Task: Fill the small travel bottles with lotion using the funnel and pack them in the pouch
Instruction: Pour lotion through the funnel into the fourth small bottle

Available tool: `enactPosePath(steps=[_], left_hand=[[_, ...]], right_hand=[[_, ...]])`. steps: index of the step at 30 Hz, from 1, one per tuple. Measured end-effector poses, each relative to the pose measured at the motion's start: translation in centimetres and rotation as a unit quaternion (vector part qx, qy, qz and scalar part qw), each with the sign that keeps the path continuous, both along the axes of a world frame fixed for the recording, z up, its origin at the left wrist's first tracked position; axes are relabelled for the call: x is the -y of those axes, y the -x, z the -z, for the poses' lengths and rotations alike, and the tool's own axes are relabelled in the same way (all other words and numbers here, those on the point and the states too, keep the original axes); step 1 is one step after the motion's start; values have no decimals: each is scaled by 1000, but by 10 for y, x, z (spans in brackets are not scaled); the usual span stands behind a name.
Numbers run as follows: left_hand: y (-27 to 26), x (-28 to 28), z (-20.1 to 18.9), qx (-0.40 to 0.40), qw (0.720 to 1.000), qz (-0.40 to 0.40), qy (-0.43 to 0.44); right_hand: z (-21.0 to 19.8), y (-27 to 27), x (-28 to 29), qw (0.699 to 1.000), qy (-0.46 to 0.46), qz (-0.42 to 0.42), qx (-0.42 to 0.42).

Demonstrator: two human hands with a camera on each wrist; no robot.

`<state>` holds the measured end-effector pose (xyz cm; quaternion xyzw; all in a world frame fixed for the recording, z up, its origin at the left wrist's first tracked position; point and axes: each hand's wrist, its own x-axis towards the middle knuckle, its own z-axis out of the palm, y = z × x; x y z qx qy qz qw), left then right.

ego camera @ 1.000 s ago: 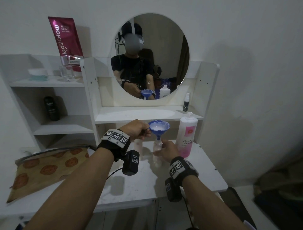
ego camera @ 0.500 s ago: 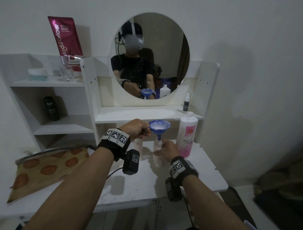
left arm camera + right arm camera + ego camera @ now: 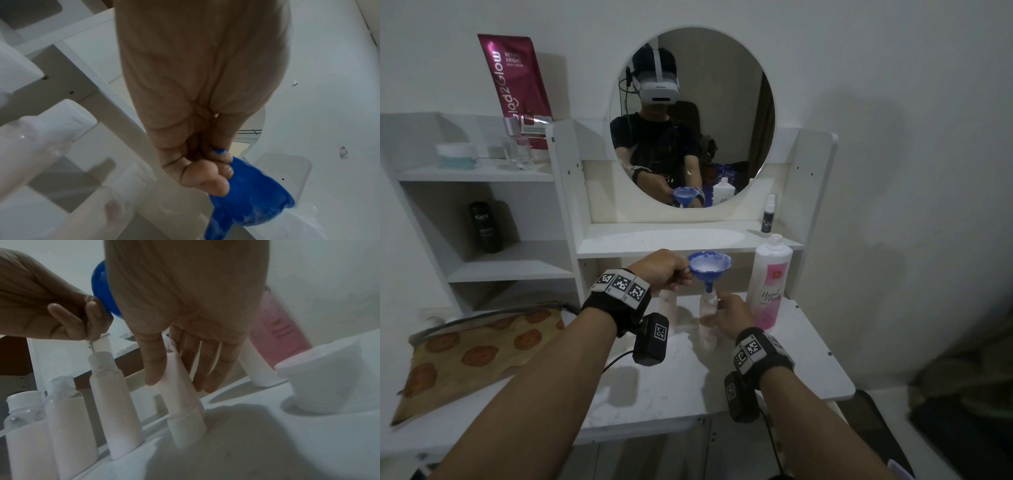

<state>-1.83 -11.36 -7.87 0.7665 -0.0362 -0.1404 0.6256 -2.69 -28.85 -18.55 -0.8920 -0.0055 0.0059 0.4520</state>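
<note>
White vanity (image 3: 688, 383) | left fingers (image 3: 203, 178) pinch funnel (image 3: 257, 203) | right fingers (image 3: 154, 366) hold bottle (image 3: 185, 410), fill unclear

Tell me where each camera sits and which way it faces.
Head: on the head, facing forward and down at the table; left hand and right hand show.
Left wrist: on that wrist, looking along the palm at the funnel it pinches.
Right wrist: on that wrist, looking along the palm at the travel bottle it holds.
Shared: all three show the funnel.

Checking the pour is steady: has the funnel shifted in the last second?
No. The funnel keeps the same gap to the left of the lotion bottle.
</note>
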Motion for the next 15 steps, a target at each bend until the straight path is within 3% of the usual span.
enactPosePath(steps=[15], left_hand=[[2,5,3,-1,1000,8,5]], right_hand=[[-1,1,1,1000,3,9,-14]])
